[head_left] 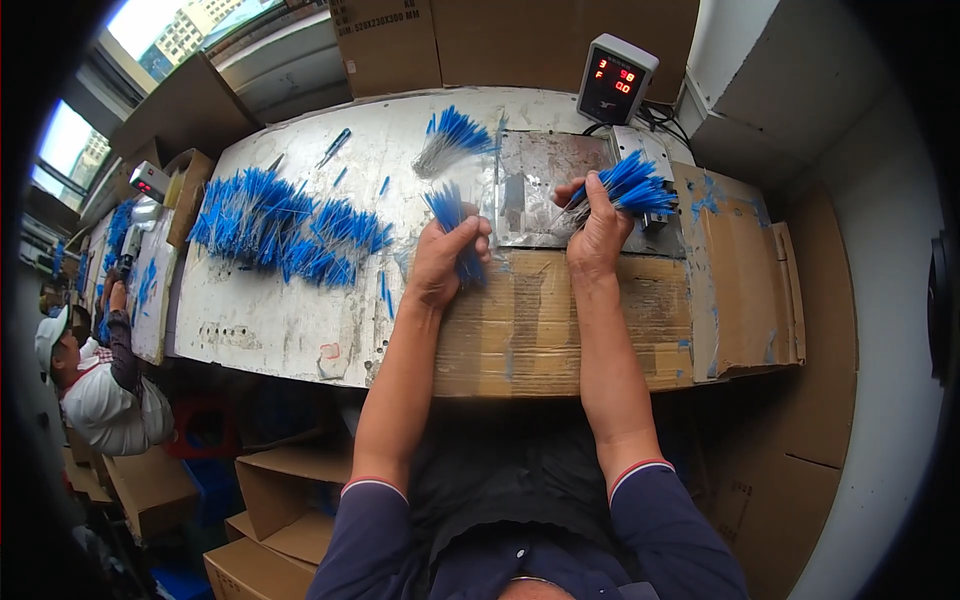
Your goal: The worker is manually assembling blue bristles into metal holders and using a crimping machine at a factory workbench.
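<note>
My left hand is closed round a bunch of thin strands with blue ends, and blue also shows below the fingers. My right hand grips a fuller bunch of blue-ended strands, its blue ends pointing right over a small metal fixture. Thumb and fingers pinch pale thin strands there; the exact grip is partly hidden. Beyond the left hand lies a loose bundle of the same strands. A large heap of them and a smaller heap spread across the table's left side.
A metal plate lies between and beyond my hands. Behind it stands a display box with red digits. Flattened cardboard covers the near edge. A screwdriver lies at the back. Another person works at far left; cardboard boxes stand below.
</note>
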The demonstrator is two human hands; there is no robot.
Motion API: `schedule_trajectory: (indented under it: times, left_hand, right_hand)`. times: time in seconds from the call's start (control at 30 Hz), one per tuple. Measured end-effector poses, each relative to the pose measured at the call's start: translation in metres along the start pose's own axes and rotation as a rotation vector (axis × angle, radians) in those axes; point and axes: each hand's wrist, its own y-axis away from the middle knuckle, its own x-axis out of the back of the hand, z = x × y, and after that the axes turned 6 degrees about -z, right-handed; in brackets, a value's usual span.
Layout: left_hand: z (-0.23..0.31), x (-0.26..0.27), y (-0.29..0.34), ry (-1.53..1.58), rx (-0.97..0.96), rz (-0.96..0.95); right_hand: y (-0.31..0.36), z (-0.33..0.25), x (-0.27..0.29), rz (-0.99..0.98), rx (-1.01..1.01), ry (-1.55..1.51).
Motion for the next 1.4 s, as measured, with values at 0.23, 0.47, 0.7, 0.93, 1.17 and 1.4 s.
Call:
schedule_trajectory:
  times: [0.23,0.47,0.7,0.93,1.17,1.4]
  left_hand:
    - [-0.001,0.001,-0.002,0.03,-0.038,0.048]
    - [0.002,0.006,0.0,0.056,-0.127,0.069]
    - [0.002,0.003,0.001,0.049,-0.065,0.031]
    - [0.004,-0.015,0.003,-0.291,0.007,-0.059]
    - [-0.005,-0.012,-0.001,-0.281,0.013,-0.082]
    - [-0.005,-0.018,0.001,-0.347,0.02,-0.075]
  right_hand:
    - [0.019,0.023,-0.015,-0.1,0.218,0.242]
    - [0.028,0.045,-0.008,-0.325,0.047,0.459]
    - [0.025,0.035,-0.008,-0.32,-0.084,0.429]
    - [0.033,0.019,-0.026,-0.282,-0.372,0.139]
    - [0.02,0.037,-0.005,-0.22,-0.309,0.115]
    - [0.029,0.021,-0.019,-0.323,-0.273,0.179]
